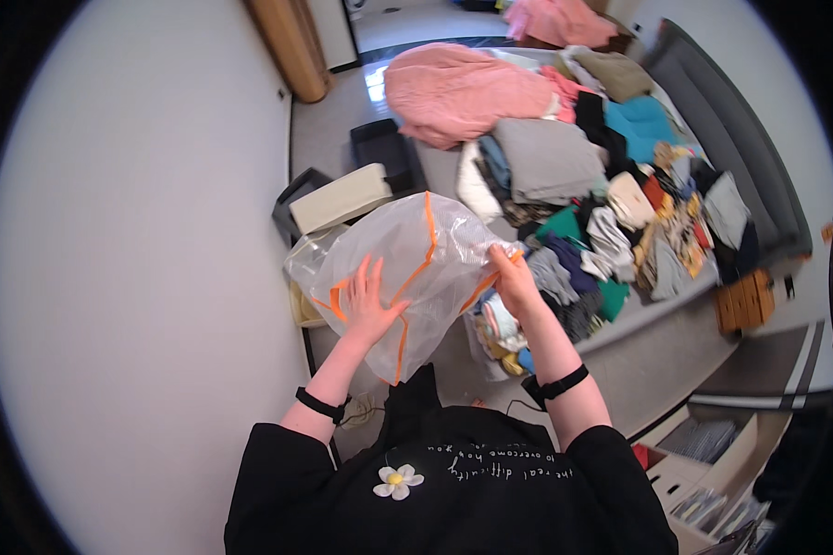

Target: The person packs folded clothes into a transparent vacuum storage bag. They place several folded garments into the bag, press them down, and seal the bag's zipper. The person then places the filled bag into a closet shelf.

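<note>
A translucent plastic storage bag (416, 257) with orange trim spans the space between my two hands, in front of my body. My right hand (511, 276) grips its edge at the upper right, by the orange piping. On the bag's left side, near an orange strap, my left hand (373, 304) rests with its fingers apart, palm against the plastic. Whether those fingers pinch any of the material does not show.
Beyond the bag, a bed (656, 316) bears heaped clothes, a folded grey cloth (552, 159) and a pink bundle (465, 90). A cream bin (340, 199) and a black bin (382, 149) lie on the floor beside the wall. Open drawers (701, 479) stand at the lower right.
</note>
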### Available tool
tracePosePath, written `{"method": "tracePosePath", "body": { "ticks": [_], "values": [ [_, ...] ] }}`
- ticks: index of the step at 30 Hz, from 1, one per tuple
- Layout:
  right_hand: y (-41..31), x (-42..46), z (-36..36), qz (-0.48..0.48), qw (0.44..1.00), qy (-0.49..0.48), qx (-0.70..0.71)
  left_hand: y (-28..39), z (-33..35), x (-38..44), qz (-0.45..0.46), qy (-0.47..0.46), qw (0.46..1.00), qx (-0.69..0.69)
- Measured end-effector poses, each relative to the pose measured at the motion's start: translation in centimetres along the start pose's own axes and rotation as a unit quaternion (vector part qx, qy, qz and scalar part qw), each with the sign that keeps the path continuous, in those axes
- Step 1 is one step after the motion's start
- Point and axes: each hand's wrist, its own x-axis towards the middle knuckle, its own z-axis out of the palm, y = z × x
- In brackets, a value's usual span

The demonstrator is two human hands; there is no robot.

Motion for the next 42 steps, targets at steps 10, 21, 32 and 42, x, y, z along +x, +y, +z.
{"method": "tracePosePath", "body": {
  "ticks": [10, 21, 32, 42],
  "values": [
    [-12.2, -17.7, -14.6, -0.129, 0.984, 0.051, 0.115, 9.4, 9.8, -2.5, 0.015, -0.164, 0.986, 0.013],
    [-9.7, -25.5, -30.1, 0.048, 0.906, 0.338, -0.249, 20.5, 4.5, 6.2, -0.108, -0.182, 0.768, -0.604],
    [-0.8, -23.3, -12.5, -0.13, 0.78, 0.186, -0.583, 35.8, 4.4, 7.0, -0.027, -0.267, 0.745, -0.61],
    [9.4, -23.2, -21.1, 0.036, 0.911, 0.283, -0.297, 40.0, 1.0, 8.3, 0.014, -0.229, 0.785, -0.575]
  ]
}}
